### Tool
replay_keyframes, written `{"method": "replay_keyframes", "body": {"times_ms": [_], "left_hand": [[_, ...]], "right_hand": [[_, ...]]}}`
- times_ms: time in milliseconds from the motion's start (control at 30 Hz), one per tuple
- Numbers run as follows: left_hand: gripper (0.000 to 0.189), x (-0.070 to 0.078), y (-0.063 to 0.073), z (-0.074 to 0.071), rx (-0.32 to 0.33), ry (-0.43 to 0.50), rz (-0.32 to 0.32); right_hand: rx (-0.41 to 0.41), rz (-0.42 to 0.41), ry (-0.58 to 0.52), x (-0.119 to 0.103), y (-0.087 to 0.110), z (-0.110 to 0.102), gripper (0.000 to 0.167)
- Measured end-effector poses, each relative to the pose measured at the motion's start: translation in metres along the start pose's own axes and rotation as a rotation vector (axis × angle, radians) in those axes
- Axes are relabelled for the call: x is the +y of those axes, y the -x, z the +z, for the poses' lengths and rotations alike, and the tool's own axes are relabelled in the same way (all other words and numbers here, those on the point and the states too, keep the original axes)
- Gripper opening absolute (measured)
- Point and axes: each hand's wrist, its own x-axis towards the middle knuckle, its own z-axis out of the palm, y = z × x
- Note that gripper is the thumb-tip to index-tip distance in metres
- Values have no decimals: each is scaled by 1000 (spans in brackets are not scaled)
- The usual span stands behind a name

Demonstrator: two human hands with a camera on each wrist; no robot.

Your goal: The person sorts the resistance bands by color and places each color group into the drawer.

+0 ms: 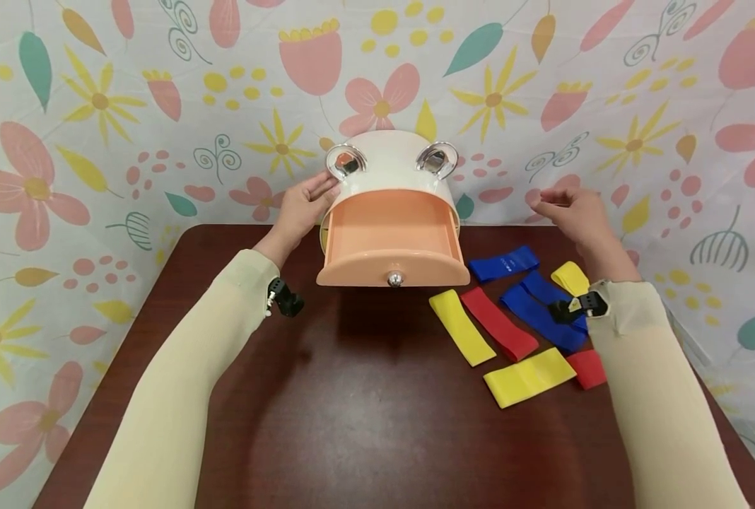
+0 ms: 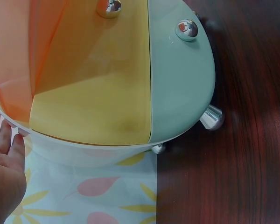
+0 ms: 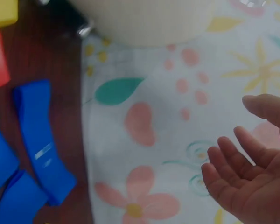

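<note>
A white storage box [image 1: 387, 159] with shiny ring-shaped eyes on top stands at the back of the table. Its orange drawer [image 1: 352, 271] is pulled out and looks bare inside. My left hand [image 1: 304, 211] rests its fingers against the box's left side. Below the orange drawer, the left wrist view shows a yellow drawer [image 2: 93, 102] and a green drawer [image 2: 182, 88], both pushed in. Out to the right of the box, my right hand [image 1: 581, 215] hovers near the back cloth, fingers loosely bent around nothing.
Flat fabric-like bands lie right of the box: blue bands [image 1: 505, 264], a red band [image 1: 498, 324] and yellow bands [image 1: 530, 377], some overlapping. A flower-print cloth [image 1: 180, 155] hangs behind the dark wooden table [image 1: 352, 417]. The box stands on small silver feet [image 2: 212, 117].
</note>
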Motion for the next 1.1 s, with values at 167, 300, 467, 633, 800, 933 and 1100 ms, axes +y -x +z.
{"method": "replay_keyframes", "body": {"times_ms": [167, 300, 467, 633, 800, 933, 1100], "left_hand": [[54, -1, 1, -1, 6, -1, 2], [54, -1, 3, -1, 5, -3, 1], [54, 0, 6, -2, 5, -10, 6], [55, -1, 6, -3, 8, -19, 4], [55, -1, 4, -1, 7, -19, -7], [54, -1, 3, -2, 13, -13, -7], [54, 0, 5, -4, 22, -24, -11]], "right_hand": [[-33, 18, -11, 25, -17, 7, 72], [-20, 2, -54, 54, -29, 19, 69], [5, 36, -100, 78, -35, 32, 62], [-7, 86, -58, 88, -32, 37, 67], [-27, 118, -58, 103, -29, 42, 69], [-21, 118, -49, 116, -29, 50, 66], [-35, 163, -52, 126, -30, 62, 62]]}}
